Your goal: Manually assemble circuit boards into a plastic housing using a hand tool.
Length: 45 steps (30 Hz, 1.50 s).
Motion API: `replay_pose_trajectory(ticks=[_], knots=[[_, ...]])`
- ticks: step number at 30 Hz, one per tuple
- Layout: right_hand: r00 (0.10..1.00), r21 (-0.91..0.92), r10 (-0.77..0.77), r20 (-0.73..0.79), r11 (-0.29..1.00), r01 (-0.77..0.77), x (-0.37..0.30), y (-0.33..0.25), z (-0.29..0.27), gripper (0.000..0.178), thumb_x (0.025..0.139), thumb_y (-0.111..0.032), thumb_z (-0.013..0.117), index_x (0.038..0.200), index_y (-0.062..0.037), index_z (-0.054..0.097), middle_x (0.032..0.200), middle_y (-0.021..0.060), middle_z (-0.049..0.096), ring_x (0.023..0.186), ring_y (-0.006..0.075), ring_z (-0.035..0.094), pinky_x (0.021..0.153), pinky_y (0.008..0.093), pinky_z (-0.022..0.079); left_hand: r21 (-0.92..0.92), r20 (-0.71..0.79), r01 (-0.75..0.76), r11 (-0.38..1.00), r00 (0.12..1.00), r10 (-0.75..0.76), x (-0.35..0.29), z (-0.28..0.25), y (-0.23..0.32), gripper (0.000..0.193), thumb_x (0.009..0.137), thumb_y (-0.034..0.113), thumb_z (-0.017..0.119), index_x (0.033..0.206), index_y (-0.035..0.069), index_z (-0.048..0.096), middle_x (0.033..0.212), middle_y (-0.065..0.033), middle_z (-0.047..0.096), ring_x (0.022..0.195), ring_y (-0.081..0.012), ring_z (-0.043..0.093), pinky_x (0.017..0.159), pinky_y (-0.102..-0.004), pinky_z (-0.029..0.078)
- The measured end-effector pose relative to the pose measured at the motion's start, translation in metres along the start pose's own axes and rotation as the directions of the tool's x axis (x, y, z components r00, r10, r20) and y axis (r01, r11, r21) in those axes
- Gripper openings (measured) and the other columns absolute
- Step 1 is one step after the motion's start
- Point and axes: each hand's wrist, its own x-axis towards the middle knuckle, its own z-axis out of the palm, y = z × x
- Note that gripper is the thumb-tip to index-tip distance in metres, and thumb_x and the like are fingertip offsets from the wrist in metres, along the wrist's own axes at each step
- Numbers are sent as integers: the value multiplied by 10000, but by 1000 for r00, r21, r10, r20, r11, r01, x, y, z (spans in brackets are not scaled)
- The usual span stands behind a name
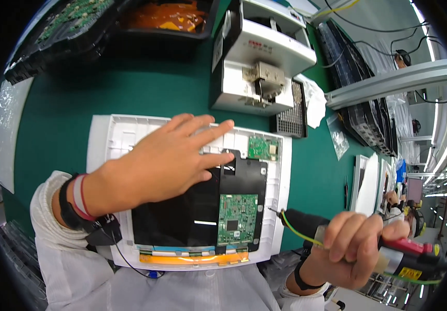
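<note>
My left hand (163, 163) lies palm down with fingers spread over the upper part of a white plastic housing (279, 186). A black panel (171, 220) sits inside the housing, partly hidden by that hand. On the panel is a green circuit board (238, 220), with an orange strip (195, 258) along the near edge. A smaller green board (262, 149) lies at the housing's upper right. My right hand (350, 251) is wrapped round an electric screwdriver (306, 223) with a red lever. The bit points left at the housing's right edge; whether it touches cannot be told.
Beyond the housing stands a white screw feeder (265, 46), with a black gridded tray (292, 120) beside it. Black bins (166, 31) hold orange film pieces and green boards. A clear bag (338, 137) and tweezers (346, 193) lie rightward. A metal frame bar (394, 80) crosses the right.
</note>
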Motion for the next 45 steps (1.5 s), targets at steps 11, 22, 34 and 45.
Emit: replay_pose_trajectory(ticks=[11,22,34,45], knots=[[997,-151,16,80,989,-3,-79,-17,-28,238,900,-7,563,1084,-59,421,600,71,463,464,165,465,429,286,398,59,20,24,998,999,-25,2,13,-1,399,863,205,667,1257,167,618,1507,-109,358,1325,-345,383,1068,-458,353],[983,-74,55,172,996,-43,-87,-10,-21,262,876,36,557,1065,-63,406,621,50,447,440,134,439,363,261,379,64,-7,21,998,1000,-21,-2,14,2,383,862,204,668,1239,154,632,1507,-85,364,1326,-326,386,1082,-442,350],[978,-66,65,199,996,-53,-87,-3,-22,284,867,51,534,1103,-48,410,627,65,451,437,151,445,365,270,392,59,-29,11,998,1000,-9,-4,14,0,374,854,188,673,1223,145,636,1491,-82,383,1311,-315,404,1068,-435,361],[988,-148,63,139,988,-42,-98,2,-10,235,898,-4,581,1038,-64,403,602,58,457,440,142,448,377,283,405,59,-33,9,998,999,-7,-10,22,-3,384,857,191,669,1236,152,625,1484,-85,394,1318,-313,403,1072,-433,360]])
